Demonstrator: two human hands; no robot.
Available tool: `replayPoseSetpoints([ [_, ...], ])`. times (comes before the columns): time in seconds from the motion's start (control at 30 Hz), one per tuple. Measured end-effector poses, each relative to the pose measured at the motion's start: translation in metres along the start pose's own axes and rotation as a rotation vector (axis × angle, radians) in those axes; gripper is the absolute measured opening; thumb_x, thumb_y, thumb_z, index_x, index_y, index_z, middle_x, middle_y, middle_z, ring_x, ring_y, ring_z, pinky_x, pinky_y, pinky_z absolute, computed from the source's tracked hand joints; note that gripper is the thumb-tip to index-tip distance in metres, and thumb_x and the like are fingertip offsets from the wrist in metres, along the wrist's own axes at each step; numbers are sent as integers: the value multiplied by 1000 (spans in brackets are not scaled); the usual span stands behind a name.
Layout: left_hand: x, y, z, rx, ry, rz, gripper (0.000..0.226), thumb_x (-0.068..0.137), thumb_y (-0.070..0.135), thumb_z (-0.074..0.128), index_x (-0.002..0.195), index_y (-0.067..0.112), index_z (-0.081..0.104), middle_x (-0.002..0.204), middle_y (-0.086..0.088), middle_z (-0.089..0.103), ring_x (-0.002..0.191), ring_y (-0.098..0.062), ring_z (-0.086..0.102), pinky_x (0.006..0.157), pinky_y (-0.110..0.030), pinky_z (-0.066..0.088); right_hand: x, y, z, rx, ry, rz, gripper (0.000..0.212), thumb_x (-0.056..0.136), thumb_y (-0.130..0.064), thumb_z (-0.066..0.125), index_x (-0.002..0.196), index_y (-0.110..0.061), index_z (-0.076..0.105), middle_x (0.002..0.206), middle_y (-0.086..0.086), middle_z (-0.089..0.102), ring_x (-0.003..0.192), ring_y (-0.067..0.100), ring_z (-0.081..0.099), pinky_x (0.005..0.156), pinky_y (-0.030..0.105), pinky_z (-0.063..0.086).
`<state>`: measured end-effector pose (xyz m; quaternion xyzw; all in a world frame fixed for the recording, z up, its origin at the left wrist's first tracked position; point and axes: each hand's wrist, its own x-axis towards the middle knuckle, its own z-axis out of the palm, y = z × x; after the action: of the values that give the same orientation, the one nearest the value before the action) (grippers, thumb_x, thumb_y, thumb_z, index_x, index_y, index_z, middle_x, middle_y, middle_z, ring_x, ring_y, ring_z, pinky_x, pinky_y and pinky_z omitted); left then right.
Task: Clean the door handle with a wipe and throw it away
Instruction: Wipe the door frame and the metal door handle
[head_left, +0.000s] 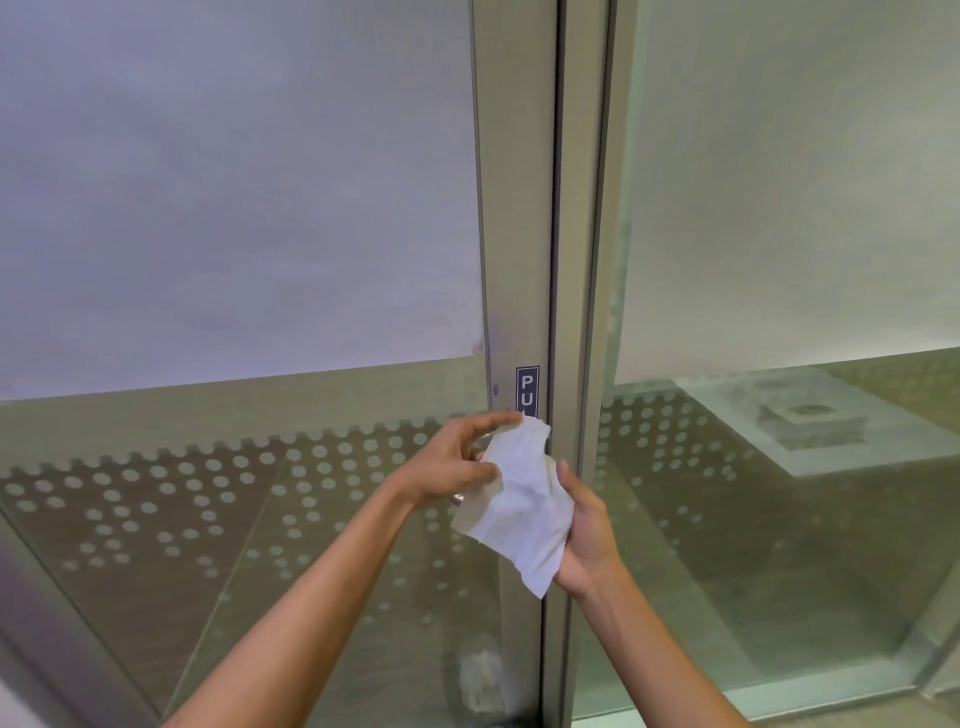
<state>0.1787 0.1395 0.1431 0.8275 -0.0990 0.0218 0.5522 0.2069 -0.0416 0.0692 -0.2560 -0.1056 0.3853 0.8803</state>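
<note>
A white wipe (519, 499) is spread between both hands in front of a glass door. My left hand (457, 462) pinches its upper edge with fingertips and thumb. My right hand (587, 535) holds its lower right side from underneath. The door handle is almost wholly hidden behind the wipe and my left hand; only a small metal bit (457, 500) shows below the left wrist. A blue PULL sign (527, 389) sits on the door frame (514, 260) just above the hands.
The door's glass panel (234, 208) has a frosted upper sheet and a dotted band lower down. A second glass panel (779, 260) stands to the right of the frame. A floor with a drain shows through the right glass.
</note>
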Motion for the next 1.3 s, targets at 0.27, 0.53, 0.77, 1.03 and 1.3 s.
replayPoseSetpoints([
  [0.27, 22, 13, -40, 666, 378, 230, 75, 79, 38, 73, 146, 14, 51, 147, -4, 53, 120, -19, 59, 93, -34, 53, 7, -46, 7, -155, 328, -340, 51, 92, -40, 59, 131, -7, 58, 124, 20, 67, 106, 35, 66, 99, 50, 50],
  [0.53, 59, 9, -85, 1580, 493, 420, 87, 97, 51, 40, 161, 1, 10, 170, -19, 2, 157, -34, -1, 126, -59, 9, 47, -58, 17, -1023, 407, -680, 57, 105, -42, 31, 147, -5, 38, 149, 3, 46, 136, 15, 45, 115, 32, 32],
  [0.77, 86, -16, -105, 1668, 600, 450, 85, 100, 56, 28, 162, 1, 7, 170, -17, 0, 158, -29, -1, 127, -53, -6, 79, -45, 33, -818, 537, -808, 33, 101, -51, 33, 131, -46, 46, 119, -14, 62, 119, 7, 57, 80, 15, 43],
  [1.03, 107, -34, -111, 1629, 763, 606, 85, 100, 59, 30, 160, 3, 7, 170, -11, -8, 158, -27, -3, 126, -53, -9, 129, -54, -16, -2261, 9, -1016, 65, 104, -42, 25, 155, -6, 7, 165, 12, 0, 153, 22, -3, 122, 48, 5],
  [1.3, 115, -43, -118, 1682, 832, 699, 86, 100, 58, 36, 160, 2, 12, 168, -15, 1, 157, -29, -1, 126, -55, -7, 152, -84, -44, -2764, -129, -1046, 91, 94, -67, 24, 155, -3, 7, 165, 16, -1, 153, 28, 3, 122, 52, 2],
])
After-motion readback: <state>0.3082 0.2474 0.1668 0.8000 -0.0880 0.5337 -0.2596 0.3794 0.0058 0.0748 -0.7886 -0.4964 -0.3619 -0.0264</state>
